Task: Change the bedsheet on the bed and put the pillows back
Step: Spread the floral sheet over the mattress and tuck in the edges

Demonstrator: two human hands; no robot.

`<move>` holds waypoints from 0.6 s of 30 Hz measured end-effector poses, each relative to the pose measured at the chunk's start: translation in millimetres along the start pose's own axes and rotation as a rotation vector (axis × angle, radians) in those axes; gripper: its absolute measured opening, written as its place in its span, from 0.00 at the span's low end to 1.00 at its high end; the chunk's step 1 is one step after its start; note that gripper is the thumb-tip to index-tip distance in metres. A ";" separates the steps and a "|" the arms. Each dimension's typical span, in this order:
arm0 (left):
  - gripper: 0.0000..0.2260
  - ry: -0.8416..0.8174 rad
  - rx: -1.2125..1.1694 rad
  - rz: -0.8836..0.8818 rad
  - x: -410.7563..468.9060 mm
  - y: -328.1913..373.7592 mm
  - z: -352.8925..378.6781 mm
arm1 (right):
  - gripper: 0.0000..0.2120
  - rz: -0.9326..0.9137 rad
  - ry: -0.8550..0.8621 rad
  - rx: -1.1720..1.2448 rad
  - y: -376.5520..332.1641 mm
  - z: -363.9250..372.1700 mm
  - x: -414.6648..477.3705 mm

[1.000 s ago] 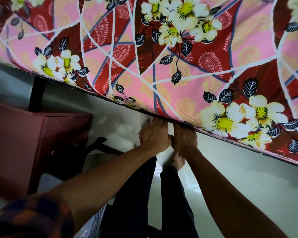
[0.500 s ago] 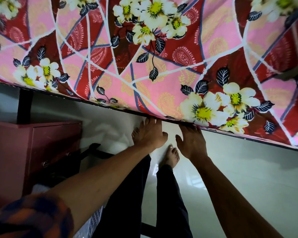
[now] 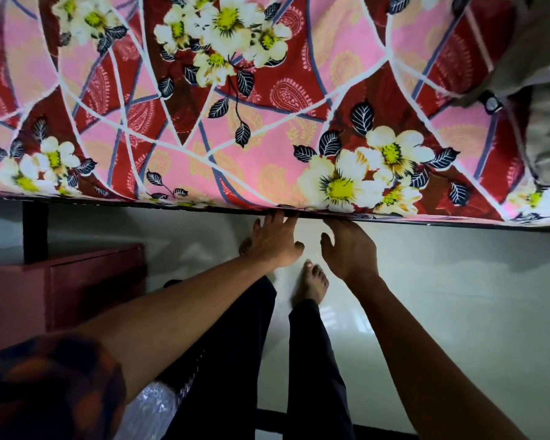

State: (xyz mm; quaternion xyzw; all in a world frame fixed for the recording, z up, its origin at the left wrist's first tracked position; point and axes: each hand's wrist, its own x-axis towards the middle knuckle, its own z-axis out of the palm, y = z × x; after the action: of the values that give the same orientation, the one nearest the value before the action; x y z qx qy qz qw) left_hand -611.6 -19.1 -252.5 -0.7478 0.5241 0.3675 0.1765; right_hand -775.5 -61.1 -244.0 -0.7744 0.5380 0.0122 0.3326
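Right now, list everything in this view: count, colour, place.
bedsheet: one, pink and red with white flowers, spread over the bed across the top
bed frame: one, black, edge under the sheet, leg at left
cabinet: one, dark red, on the floor at left
cloth: one, grey-beige, on the bed at upper right; cannot tell what it is
floor: pale, glossy, below the bed
plastic wrap: one, clear, bottom left
sleeve: one, dark with orange, bottom left
trousers: one pair, dark, bottom centre
feet: two, bare, on the floor
left hand: fingers straight, touching the sheet's lower edge
right hand: fingertips under that edge
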 end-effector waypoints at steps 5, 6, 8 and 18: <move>0.35 -0.007 -0.034 -0.091 -3.7 27.6 -2.4 | 0.19 0.046 0.112 -0.097 50.2 -7.9 -0.6; 0.33 0.019 -0.046 -0.087 -4.4 32.7 -4.5 | 0.18 0.040 0.104 -0.105 55.2 -8.7 4.0; 0.29 0.090 -0.033 -0.007 -7.5 43.7 -5.4 | 0.16 0.051 0.068 -0.134 57.3 -12.0 11.2; 0.38 -0.028 0.061 0.141 0.9 74.6 0.9 | 0.15 0.239 0.178 0.057 57.5 -30.7 -7.8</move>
State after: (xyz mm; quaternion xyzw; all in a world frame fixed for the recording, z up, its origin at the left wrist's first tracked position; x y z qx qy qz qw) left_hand -680.0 -48.1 -244.7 -0.6980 0.5839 0.3733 0.1803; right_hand -837.5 -82.4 -246.1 -0.6931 0.6539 -0.0321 0.3016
